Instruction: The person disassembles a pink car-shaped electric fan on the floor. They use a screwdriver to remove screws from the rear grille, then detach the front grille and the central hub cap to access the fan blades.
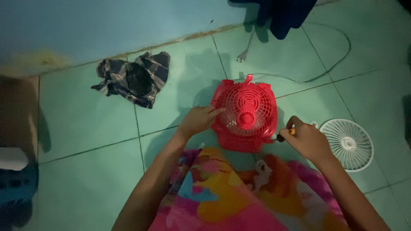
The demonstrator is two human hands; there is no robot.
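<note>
A small red box fan [246,113] lies on the green tiled floor with its grilled back facing up. My left hand [199,119] rests on the fan's left edge, fingers laid over the red casing. My right hand [306,139] is closed around a screwdriver [284,134] with an orange and black handle, its tip at the fan's lower right corner. A white round fan grille [347,144] lies on the floor just right of my right hand. The fan's grey cord [329,66] runs off behind it to a plug [243,55].
A crumpled dark checked cloth [135,79] lies on the tiles at the left. Dark fabric [284,15] hangs at the top by the blue wall. A brown object [17,115] stands at the left edge. Bright patterned cloth [239,196] covers my lap.
</note>
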